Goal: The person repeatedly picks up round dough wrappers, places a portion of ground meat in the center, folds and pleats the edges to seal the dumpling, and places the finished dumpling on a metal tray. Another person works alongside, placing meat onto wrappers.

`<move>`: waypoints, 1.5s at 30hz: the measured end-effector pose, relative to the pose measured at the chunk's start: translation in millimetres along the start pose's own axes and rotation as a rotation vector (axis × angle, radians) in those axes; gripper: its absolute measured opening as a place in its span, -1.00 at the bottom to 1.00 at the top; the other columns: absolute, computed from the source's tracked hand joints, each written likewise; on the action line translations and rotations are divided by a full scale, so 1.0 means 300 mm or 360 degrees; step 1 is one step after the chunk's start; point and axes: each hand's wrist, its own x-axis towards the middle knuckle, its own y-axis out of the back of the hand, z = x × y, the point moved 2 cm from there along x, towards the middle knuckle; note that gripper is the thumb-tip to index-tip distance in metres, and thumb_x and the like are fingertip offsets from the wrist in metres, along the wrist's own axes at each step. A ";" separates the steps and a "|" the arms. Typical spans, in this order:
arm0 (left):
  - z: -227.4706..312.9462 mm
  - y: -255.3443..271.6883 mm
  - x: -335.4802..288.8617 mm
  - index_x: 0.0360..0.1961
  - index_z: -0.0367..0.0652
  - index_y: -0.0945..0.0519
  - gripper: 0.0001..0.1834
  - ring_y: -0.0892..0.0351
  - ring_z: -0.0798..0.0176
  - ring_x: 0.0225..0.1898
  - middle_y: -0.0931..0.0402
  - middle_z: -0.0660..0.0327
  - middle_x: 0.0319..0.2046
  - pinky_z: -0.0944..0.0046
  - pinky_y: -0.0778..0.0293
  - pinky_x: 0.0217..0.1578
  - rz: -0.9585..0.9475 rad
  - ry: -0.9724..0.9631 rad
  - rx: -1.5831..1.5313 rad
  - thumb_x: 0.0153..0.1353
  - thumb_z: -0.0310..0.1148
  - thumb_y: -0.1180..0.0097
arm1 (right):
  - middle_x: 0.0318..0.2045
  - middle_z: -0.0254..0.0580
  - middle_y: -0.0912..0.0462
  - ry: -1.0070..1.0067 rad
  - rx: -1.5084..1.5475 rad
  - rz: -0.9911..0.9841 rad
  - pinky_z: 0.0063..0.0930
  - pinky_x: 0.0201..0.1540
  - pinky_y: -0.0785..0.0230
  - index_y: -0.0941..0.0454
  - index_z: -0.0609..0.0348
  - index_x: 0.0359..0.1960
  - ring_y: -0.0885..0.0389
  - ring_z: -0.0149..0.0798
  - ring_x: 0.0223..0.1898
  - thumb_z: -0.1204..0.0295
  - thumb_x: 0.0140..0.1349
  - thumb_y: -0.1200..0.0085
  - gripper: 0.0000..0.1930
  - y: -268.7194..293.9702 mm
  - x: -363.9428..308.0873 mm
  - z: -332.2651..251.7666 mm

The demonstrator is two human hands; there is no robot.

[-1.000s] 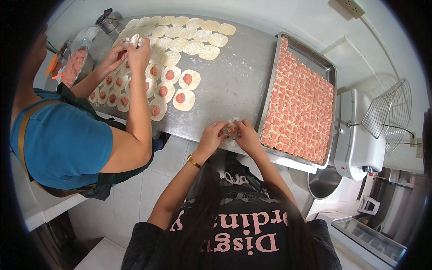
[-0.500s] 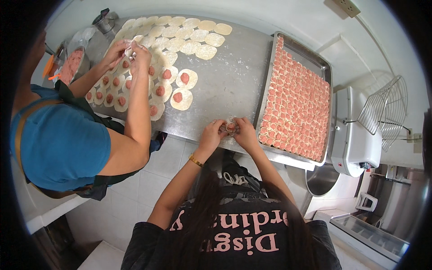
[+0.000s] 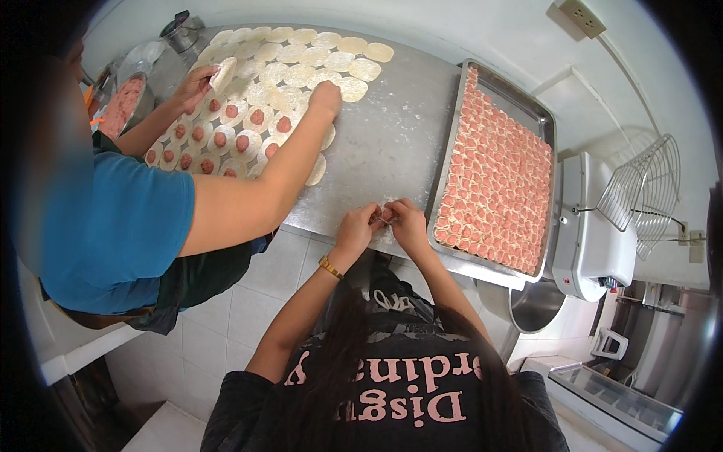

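Near the table's front edge, my left hand (image 3: 357, 231) and my right hand (image 3: 407, 227) pinch a small open-topped dumpling (image 3: 387, 215) between their fingertips. Pink meat filling shows in it; fingers hide most of its wrapper. Just right of my hands is a large metal tray (image 3: 520, 104), packed with rows of open-topped meat dumplings (image 3: 493, 181). Farther left, round dough wrappers (image 3: 297, 74) cover the table, the nearer ones topped with balls of meat filling (image 3: 257, 117).
A co-worker in blue stands at left, left hand (image 3: 194, 87) holding wrappers (image 3: 223, 76), right hand (image 3: 325, 99) over the laid-out ones. Beyond are a bowl of meat filling (image 3: 123, 109) and a metal pot (image 3: 181, 34). A white mixer (image 3: 595, 226) with a wire guard (image 3: 640, 184) stands right.
My hands have drawn closer together around the dumpling. The co-worker's right hand has swung right over the wrappers, while the left now holds wrappers up apart from it.
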 end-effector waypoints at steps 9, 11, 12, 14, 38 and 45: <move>0.023 0.020 -0.007 -0.26 -0.30 -0.54 -0.75 -0.62 0.09 -0.28 -0.59 0.03 -0.33 0.24 -0.50 -0.28 0.0085 -0.0149 -0.0105 -0.04 -0.63 -0.20 | -0.24 -0.04 -0.57 -0.0115 -0.0026 -0.0120 -0.23 -0.17 -0.42 -0.58 0.20 -0.20 -0.57 0.06 -0.22 0.67 -0.10 -0.06 -0.66 0.021 -0.001 -0.024; 0.011 0.015 -0.002 -0.25 -0.31 -0.54 -0.75 -0.62 0.12 -0.28 -0.59 0.04 -0.34 0.26 -0.51 -0.28 0.0060 -0.0092 -0.0129 -0.03 -0.65 -0.18 | -0.29 -0.01 -0.55 -0.0033 0.0007 -0.0098 -0.19 -0.15 -0.40 -0.58 0.22 -0.20 -0.55 0.09 -0.24 0.70 -0.11 0.00 -0.64 0.023 0.003 -0.032; 0.004 0.013 -0.002 -0.25 -0.31 -0.53 -0.75 -0.63 0.13 -0.28 -0.59 0.04 -0.34 0.26 -0.51 -0.27 0.0046 -0.0059 -0.0149 -0.02 -0.66 -0.17 | -0.31 0.00 -0.55 -0.0017 0.0027 -0.0096 -0.17 -0.14 -0.38 -0.57 0.23 -0.20 -0.54 0.11 -0.24 0.72 -0.12 0.02 -0.63 0.022 0.005 -0.035; -0.010 0.014 -0.007 -0.24 -0.32 -0.53 -0.75 -0.63 0.17 -0.29 -0.60 0.05 -0.35 0.27 -0.52 -0.29 0.0066 0.0006 -0.0190 -0.02 -0.66 -0.17 | -0.30 -0.01 -0.55 0.0029 0.0010 -0.0153 -0.17 -0.14 -0.38 -0.57 0.22 -0.21 -0.54 0.09 -0.26 0.69 -0.09 0.01 -0.67 0.021 0.008 -0.033; -0.410 0.282 0.038 0.00 -0.32 -0.47 -0.48 -0.46 -0.03 0.03 -0.51 -0.07 -0.03 0.09 -0.32 0.03 0.1160 0.0382 0.0861 0.06 -0.25 -0.24 | -0.40 -0.02 -0.64 -0.0340 -0.0379 0.0478 -0.28 -0.24 -0.43 -0.62 0.14 -0.26 -0.62 0.00 -0.32 0.54 -0.15 -0.14 -0.69 0.915 0.845 0.709; -0.340 0.300 0.059 -0.29 -0.34 -0.50 -0.72 -0.51 0.14 -0.36 -0.54 0.09 -0.39 0.19 -0.40 -0.24 0.0982 0.0783 0.0555 0.03 -0.37 -0.24 | -0.48 -0.10 -0.65 -0.0299 -0.0692 0.0103 -0.32 -0.31 -0.43 -0.63 0.11 -0.32 -0.61 -0.04 -0.41 0.53 -0.22 -0.18 -0.70 0.817 1.057 0.902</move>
